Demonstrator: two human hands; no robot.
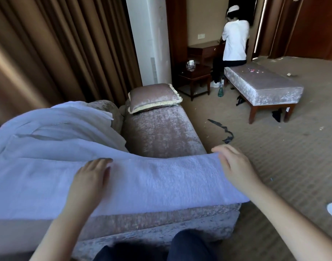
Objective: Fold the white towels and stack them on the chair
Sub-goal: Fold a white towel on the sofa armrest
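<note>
A white towel (152, 178) lies spread across the seat of the pinkish velvet chair (161, 132), its right end reaching the chair's right arm. My left hand (91, 174) rests flat on the towel near its middle, fingers straight. My right hand (235, 164) grips the towel's far right corner, fingers curled over the edge. More white towels (54, 127) lie bunched in a heap on the left, behind the spread one.
A cushion (154, 97) sits on the chair's arm. Brown curtains (58, 49) hang on the left. A velvet bench (263, 85), a side table (194, 76) and a person in white (235, 38) are across the carpet. Dark scraps litter the floor (225, 132).
</note>
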